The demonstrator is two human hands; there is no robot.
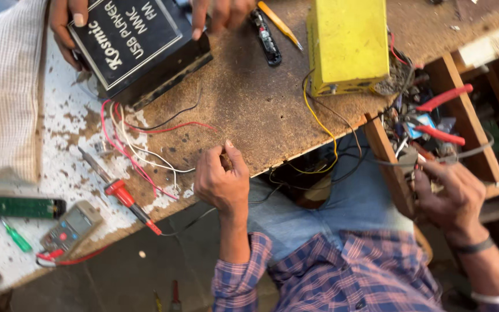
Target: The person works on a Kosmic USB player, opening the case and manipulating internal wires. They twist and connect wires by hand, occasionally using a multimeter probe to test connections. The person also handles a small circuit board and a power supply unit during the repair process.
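Drawer clutter (434, 124) surrounds right hand (449, 196); soldering iron (123, 195) lies beside left hand (223, 182)

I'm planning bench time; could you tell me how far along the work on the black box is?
Looks done: red and white wires already trail loose from the black rectangular box, steadied by another person's hand. In hand: the left hand rests at the brown board edge; the right hand reaches into the wooden tool tray. Left: wire ends lie unjoined; the red-handled soldering iron lies untouched.
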